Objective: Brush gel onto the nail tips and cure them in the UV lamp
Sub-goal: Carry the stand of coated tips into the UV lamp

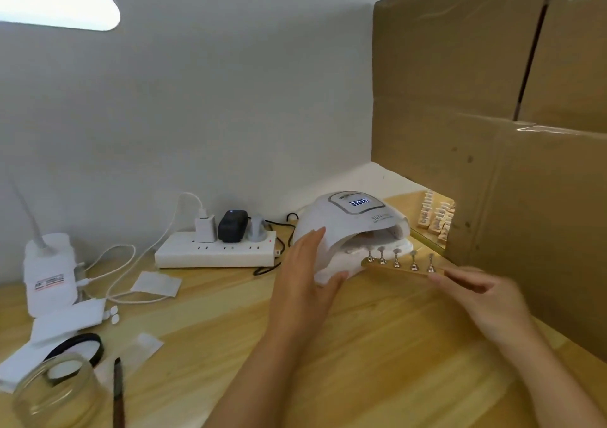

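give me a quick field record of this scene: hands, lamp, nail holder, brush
left hand: open, touching the side of the white domed UV lamp
right hand: pinches the wooden strip of five nail tips on metal stands
strip position: at the lamp's opening, not inside
lamp display: lit
dark-handled brush: on the wooden table, unheld

White UV lamp point(348, 230) on wooden table point(361, 345), display lit. Left hand point(305, 273) flat against lamp's left side, thumb under its front edge. Right hand point(473, 293) pinching wooden holder strip point(402, 268) just before lamp's mouth, five nail tips point(397, 251) upright on it. Power strip point(216, 250) left of lamp; cardboard boxes point(492, 99) right of lamp.
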A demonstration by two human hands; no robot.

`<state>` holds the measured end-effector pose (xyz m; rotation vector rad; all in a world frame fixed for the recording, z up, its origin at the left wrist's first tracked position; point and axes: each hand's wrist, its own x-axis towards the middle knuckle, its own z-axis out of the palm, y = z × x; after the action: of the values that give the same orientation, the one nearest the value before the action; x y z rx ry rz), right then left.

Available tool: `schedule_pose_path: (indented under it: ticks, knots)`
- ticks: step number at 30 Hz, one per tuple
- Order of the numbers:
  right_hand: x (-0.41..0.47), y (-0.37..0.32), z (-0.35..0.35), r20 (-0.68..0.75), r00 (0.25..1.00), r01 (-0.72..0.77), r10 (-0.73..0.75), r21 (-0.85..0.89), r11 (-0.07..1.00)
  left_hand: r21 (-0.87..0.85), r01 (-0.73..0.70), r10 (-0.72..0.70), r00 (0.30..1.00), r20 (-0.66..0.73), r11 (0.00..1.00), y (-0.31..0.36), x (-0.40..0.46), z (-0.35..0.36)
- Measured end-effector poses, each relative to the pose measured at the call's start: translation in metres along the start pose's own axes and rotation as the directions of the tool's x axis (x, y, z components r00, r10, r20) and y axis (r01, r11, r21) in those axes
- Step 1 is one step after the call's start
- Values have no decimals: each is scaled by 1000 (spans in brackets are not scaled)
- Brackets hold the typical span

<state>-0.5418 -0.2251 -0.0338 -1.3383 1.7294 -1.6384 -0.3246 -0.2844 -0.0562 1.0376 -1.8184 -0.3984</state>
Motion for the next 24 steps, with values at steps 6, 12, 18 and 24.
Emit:
schedule_pose_path:
  ticks: [6,12,18,24]
  knots:
    - [14,7,25,-7,1000,-27,27,20,999,-22,151,-148,982,114,988,-7,-1,3]
    - [29,17,54,1,1000,-1,1,-69,998,-129,251,-238,965,108,959,-12,0,4]
    - [47,11,80,55,998,-4,38,-526,851,-157,277,-263,960,99,948,-16,1,6]
    - [61,13,92,127,992,90,5,-732,675,-161,294,-283,955,87,942,-17,2,7]
